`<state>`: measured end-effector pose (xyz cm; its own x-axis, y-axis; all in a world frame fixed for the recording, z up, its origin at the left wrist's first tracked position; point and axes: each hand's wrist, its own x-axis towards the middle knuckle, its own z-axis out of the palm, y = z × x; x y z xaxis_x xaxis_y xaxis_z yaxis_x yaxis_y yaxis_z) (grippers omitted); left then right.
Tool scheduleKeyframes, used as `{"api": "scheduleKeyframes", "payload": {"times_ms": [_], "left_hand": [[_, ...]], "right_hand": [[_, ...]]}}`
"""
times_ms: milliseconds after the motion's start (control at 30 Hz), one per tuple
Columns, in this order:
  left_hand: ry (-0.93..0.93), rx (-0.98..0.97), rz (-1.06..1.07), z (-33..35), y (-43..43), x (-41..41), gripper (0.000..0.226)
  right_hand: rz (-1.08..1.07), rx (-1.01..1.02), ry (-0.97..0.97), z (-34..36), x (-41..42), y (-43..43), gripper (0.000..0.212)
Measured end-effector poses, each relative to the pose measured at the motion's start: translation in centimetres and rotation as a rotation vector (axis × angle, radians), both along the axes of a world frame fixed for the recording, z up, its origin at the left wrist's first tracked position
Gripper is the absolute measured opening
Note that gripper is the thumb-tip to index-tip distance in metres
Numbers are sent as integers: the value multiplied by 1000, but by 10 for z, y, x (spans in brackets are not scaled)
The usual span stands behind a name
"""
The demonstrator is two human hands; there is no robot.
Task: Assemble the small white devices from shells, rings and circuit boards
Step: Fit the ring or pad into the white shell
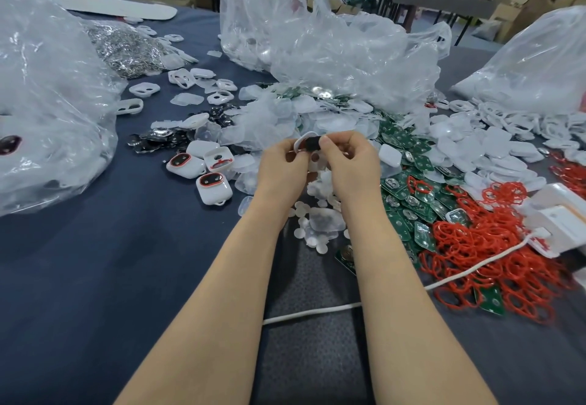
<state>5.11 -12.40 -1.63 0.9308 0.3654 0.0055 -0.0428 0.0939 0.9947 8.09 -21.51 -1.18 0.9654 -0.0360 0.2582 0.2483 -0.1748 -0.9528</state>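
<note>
Both hands are raised together over the middle of the table. My left hand (282, 163) grips a small white shell (303, 138) by its rim. My right hand (345, 160) pinches a small dark part (312, 144) against that shell. Three finished white devices with red rings (211, 184) lie just left of my hands. Green circuit boards (409, 195) are heaped to the right, and a tangle of red rings (482, 246) spreads beyond them. Loose white shells (494, 151) and clear covers (279, 116) pile up behind my hands.
Big clear plastic bags stand at the left (47, 103), at the back centre (317, 33) and at the right (539, 62). A heap of metal rings (126, 52) lies far left. A white cable (317, 311) crosses the dark cloth (126, 277) under my arms. White boxes (558, 214) sit at the right edge.
</note>
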Motion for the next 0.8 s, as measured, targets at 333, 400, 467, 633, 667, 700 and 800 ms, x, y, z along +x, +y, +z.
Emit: {"api": "scheduleKeyframes", "payload": {"times_ms": [333,400,467,633,667,700,800], "left_hand": [[-61,18,-96,-2,-4,0,26],[-58,2,-29,-5,-2,2,18],[-67,17,19,-7,0,4,15],[-82,57,-1,-5,-1,3,15],[-88,64,-5,-5,-2,2,15],[-95,65,-8,-5,-2,2,15],[-108,64,-17,-4,-2,1,14]], "right_hand": [[-5,-29,-83,2,-1,-5,18],[-15,16,-79,2,-1,-5,16],[-5,49,-49,2,0,-5,15],[-4,65,-75,1,0,-5,20],[-4,62,-82,1,-1,-5,21],[-2,60,-83,1,-1,-4,22],[5,75,-60,1,0,-3,20]]}}
